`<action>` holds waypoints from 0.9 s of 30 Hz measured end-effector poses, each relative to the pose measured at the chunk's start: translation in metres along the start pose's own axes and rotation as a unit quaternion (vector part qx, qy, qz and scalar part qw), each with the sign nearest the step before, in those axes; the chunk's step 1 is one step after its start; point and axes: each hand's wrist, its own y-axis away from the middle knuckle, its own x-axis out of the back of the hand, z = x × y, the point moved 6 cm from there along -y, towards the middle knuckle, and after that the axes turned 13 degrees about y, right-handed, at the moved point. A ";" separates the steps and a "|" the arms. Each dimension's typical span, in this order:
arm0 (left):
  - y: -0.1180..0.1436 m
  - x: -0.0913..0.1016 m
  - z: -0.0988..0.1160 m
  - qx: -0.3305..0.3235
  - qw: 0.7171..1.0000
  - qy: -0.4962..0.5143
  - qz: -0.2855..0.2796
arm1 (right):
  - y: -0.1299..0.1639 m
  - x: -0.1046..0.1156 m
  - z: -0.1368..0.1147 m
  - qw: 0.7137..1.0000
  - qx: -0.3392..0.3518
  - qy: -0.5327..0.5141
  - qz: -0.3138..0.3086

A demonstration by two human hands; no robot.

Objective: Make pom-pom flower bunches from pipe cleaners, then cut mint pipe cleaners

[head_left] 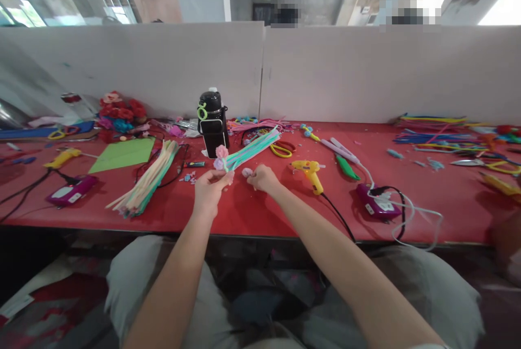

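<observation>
My left hand (209, 186) holds a bunch of pale green pipe-cleaner stems (254, 148) that slants up to the right above the red table (264, 213). Two small pink and lilac fuzzy flowers (221, 157) sit at the bunch's lower end, just above my fingers. My right hand (264, 178) is closed on a small lilac fuzzy piece (247, 172), a little to the right of the left hand. A black bottle (212, 121) stands right behind both hands.
A yellow glue gun (310, 171) lies right of my hands, with purple power adapters (376, 201) (71, 190) on either side. A cream pipe-cleaner bundle (146, 181), green paper (122, 154), scissors (281, 148) and coloured pipe cleaners (435, 134) lie about. White partitions stand behind.
</observation>
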 end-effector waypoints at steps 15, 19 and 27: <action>0.040 -0.065 -0.041 0.109 0.983 0.080 -0.128 | 0.107 0.050 0.042 0.934 0.109 -0.339 0.023; 0.048 -0.071 -0.045 0.125 0.977 0.071 -0.157 | 0.106 0.050 0.049 0.925 0.110 -0.361 0.048; 0.057 -0.079 -0.043 0.076 0.967 0.023 -0.241 | 0.109 0.048 0.058 0.908 0.109 -0.368 0.168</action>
